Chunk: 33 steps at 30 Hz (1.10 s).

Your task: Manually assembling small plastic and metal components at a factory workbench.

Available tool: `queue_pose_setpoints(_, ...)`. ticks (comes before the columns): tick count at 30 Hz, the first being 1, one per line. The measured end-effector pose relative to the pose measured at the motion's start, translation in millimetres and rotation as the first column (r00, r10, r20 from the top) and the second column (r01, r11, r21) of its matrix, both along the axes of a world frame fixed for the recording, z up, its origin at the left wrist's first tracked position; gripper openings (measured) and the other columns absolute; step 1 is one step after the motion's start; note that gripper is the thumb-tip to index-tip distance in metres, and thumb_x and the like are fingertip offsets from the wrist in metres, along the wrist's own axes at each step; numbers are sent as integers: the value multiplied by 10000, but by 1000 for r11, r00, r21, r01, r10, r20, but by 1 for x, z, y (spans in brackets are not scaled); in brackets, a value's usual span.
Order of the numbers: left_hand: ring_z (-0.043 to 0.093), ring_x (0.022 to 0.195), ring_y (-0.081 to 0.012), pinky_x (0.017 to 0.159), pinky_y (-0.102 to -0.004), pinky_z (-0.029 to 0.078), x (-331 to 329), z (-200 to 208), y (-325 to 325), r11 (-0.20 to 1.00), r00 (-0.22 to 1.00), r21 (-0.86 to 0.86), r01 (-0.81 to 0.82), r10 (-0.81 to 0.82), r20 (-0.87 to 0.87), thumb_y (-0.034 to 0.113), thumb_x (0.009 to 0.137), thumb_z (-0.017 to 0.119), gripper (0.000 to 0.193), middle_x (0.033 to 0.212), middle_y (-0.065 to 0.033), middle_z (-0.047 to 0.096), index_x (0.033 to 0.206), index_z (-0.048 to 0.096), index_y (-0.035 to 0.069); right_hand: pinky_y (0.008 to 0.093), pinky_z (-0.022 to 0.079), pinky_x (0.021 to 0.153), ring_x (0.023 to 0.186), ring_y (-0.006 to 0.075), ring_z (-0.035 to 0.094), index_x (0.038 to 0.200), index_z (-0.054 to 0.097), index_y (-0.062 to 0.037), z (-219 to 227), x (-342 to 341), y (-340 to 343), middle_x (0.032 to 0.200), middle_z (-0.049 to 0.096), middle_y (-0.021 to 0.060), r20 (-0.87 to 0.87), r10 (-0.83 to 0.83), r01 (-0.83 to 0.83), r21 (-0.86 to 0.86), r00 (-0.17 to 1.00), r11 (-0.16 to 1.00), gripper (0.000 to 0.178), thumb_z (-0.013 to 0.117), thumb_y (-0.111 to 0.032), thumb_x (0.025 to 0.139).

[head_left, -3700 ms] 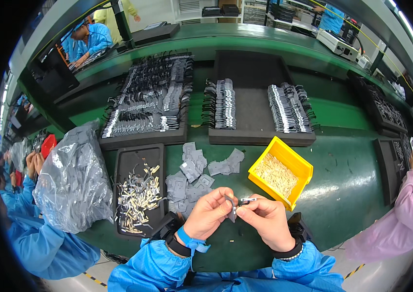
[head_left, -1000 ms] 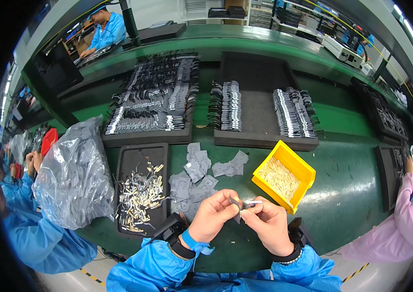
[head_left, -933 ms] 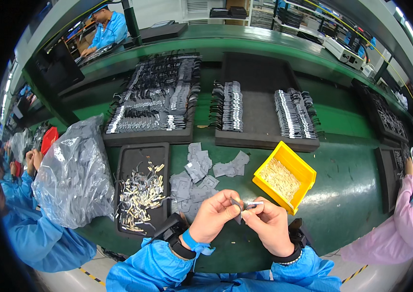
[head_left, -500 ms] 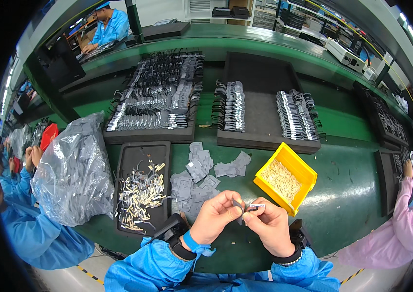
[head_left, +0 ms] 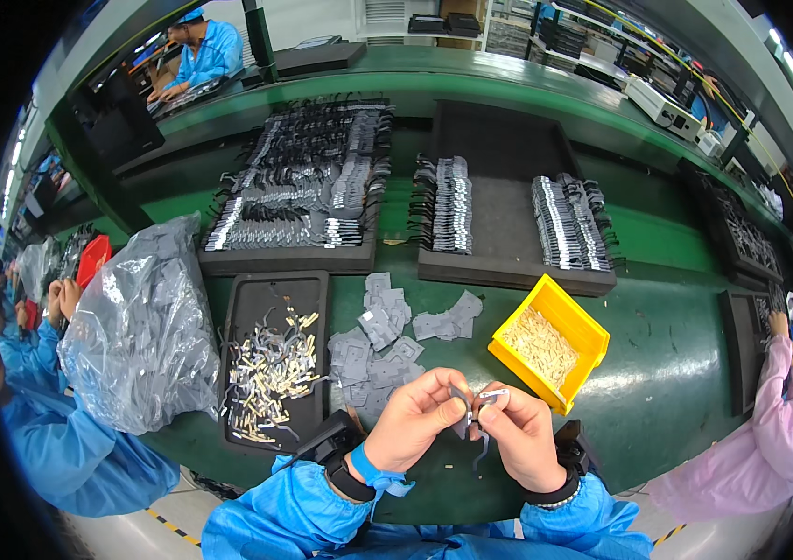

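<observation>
Close together above the near edge of the green table, my two hands work on small parts. My left hand [head_left: 415, 422] is closed, thumb and fingers pinching a thin grey plastic piece [head_left: 460, 428]. My right hand [head_left: 521, 437] pinches a small silver-ended flat cable [head_left: 481, 455], whose dark tail hangs below the fingertips. The two parts meet or nearly meet between the thumbs; fingers hide the exact contact. Left of my hands lie loose grey pieces [head_left: 352, 359]. A yellow bin [head_left: 590, 347] of small pale strips stands just beyond my right hand.
A black tray [head_left: 236, 322] holds loose cables with gold-coloured ends, beside a clear bag [head_left: 140, 327] of grey pieces. Two black foam trays, one left [head_left: 289, 262] and one right [head_left: 508, 271], carry rows of parts behind. Co-workers sit at both sides.
The dark cable tail now hangs down below my right fingertips, and the silver end is tilted more upward. My hands stay in nearly the same place.
</observation>
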<state>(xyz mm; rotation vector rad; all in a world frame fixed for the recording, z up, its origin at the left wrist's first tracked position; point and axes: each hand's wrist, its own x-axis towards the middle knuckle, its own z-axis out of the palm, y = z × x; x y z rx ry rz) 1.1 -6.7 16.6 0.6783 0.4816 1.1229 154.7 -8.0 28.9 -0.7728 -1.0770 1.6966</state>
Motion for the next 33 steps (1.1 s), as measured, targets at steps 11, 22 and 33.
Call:
queue_pose_setpoints(11, 500, 828, -105, 741, -245, 404, 3, -5, -1, 999, 999, -2, -52, 52, 3, 127, 852, 575, 167, 867, -23, 531, 972, 489, 50, 221, 404, 644, 721, 86, 496, 807, 561, 1, 3, -6, -2, 818, 504, 25, -23, -31, 32, 46, 999, 998, 27, 549, 4, 831)
queue_pose_setpoints(22, 495, 820, -106, 733, -237, 395, 6, 0, -4, 996, 995, 26, -89, 90, -46, 128, 831, 607, 182, 854, -30, 534, 952, 491, 56, 202, 400, 627, 709, 76, 497, 785, 541, -2, 2, -4, -3, 804, 495, 25, 31, -62, 58, 112, 998, 992, 50, 546, 37, 816)
queue_pose_setpoints(33, 510, 808, -111, 723, -251, 416, 6, 2, -6, 994, 994, 38, -98, 100, -41, 108, 828, 603, 167, 860, -38, 546, 943, 496, 51, 208, 407, 639, 718, 78, 498, 794, 534, 0, 0, -3, -4, 809, 499, 27, 0, -42, 42, 123, 999, 992, 35, 538, 26, 818)
